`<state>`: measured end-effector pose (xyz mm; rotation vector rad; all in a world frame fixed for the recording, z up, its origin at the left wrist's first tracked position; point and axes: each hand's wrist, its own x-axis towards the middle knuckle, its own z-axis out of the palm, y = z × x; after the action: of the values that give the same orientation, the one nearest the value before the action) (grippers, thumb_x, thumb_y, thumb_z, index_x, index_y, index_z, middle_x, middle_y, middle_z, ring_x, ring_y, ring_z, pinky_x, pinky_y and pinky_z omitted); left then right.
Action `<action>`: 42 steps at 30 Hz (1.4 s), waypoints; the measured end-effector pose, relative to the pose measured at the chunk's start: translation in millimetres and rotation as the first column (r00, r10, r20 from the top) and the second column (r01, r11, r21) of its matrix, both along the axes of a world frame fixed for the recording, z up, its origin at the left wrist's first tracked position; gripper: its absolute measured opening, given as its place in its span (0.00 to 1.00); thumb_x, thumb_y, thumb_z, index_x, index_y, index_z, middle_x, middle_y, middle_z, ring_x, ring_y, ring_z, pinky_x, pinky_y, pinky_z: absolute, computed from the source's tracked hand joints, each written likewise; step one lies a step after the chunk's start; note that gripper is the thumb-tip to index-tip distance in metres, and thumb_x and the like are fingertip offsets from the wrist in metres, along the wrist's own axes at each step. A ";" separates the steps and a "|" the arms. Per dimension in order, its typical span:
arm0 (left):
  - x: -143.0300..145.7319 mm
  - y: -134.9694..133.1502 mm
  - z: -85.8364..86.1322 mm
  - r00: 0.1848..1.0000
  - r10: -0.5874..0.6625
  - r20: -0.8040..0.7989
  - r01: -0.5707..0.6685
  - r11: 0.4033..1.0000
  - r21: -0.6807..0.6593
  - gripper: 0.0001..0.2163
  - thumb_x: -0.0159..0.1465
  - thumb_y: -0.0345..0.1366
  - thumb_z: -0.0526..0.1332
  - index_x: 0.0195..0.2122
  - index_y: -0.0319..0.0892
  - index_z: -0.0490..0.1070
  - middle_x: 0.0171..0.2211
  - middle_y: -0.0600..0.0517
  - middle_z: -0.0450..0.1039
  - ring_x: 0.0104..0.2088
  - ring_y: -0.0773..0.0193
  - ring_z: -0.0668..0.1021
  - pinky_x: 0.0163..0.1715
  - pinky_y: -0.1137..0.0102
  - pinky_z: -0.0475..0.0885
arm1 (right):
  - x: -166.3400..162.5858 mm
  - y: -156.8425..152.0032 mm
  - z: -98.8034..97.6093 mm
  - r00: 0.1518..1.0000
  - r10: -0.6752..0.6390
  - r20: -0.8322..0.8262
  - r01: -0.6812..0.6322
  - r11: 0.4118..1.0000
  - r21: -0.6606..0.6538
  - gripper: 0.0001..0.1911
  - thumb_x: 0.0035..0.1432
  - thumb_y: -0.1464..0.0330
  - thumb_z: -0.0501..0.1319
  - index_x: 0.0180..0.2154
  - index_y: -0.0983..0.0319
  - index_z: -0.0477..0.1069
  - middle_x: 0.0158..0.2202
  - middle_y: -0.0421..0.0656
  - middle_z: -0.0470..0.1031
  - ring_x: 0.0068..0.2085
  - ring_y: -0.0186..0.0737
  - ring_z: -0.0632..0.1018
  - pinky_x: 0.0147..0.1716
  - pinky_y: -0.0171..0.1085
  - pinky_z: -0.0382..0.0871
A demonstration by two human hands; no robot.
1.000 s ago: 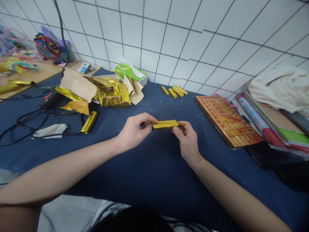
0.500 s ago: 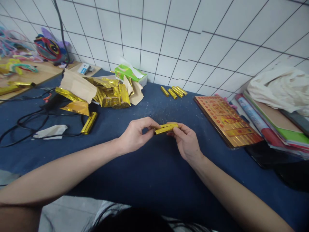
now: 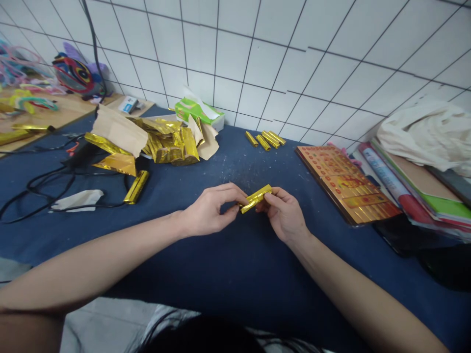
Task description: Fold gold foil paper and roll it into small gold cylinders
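Pinching 1 gold roll [image 3: 256, 199] at opposite ends: left grip [image 3: 210, 210], right grip [image 3: 288, 216], closed.

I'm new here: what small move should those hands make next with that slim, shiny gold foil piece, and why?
Perhaps gently press the slim, shiny gold foil piece along its length. The left hand pinches near its lower end, the right hand near its upper end, so both ends look steadied; the short gold foil rolls grouped behind suggest that shape.
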<state>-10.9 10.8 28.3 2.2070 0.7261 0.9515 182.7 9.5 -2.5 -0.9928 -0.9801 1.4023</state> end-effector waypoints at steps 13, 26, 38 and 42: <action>9.4 4.4 -11.0 0.994 -0.094 0.064 0.113 0.829 -0.547 0.11 0.59 0.30 0.55 0.44 0.39 0.65 0.25 0.56 0.67 0.27 0.70 0.73 0.29 0.74 0.69 | 4.0 -3.5 -2.5 0.861 0.368 0.351 -0.385 0.923 -0.025 0.06 0.46 0.68 0.64 0.24 0.63 0.69 0.22 0.36 0.68 0.24 0.29 0.68 0.26 0.32 0.61; 10.0 5.6 -13.2 0.987 -0.074 0.139 0.147 0.753 -0.641 0.03 0.58 0.29 0.57 0.33 0.39 0.63 0.24 0.56 0.68 0.25 0.71 0.74 0.27 0.73 0.72 | -8.3 -12.9 4.6 0.875 0.303 0.377 -0.315 0.949 -0.030 0.10 0.47 0.68 0.63 0.29 0.61 0.62 0.22 0.34 0.67 0.23 0.29 0.69 0.22 0.31 0.63; 13.7 6.3 -5.9 0.997 0.039 0.073 0.031 0.645 -0.764 0.02 0.56 0.26 0.58 0.27 0.36 0.65 0.20 0.56 0.68 0.17 0.73 0.73 0.17 0.77 0.67 | -11.0 -13.8 0.0 0.968 0.198 0.157 -0.197 0.980 -0.024 0.12 0.48 0.64 0.64 0.33 0.60 0.63 0.22 0.34 0.67 0.22 0.29 0.69 0.22 0.31 0.61; 11.9 11.6 -5.3 0.953 0.273 0.128 -0.069 0.611 -0.789 0.04 0.56 0.25 0.57 0.26 0.36 0.64 0.19 0.55 0.70 0.17 0.72 0.73 0.17 0.78 0.66 | -9.4 -11.3 -0.8 0.988 -0.048 0.148 0.040 0.998 0.058 0.10 0.49 0.63 0.62 0.27 0.61 0.64 0.21 0.34 0.66 0.20 0.27 0.66 0.19 0.30 0.59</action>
<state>1.0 22.4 23.0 1.2359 1.0138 0.7570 173.3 -1.7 -3.3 -1.0842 -1.0938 1.2722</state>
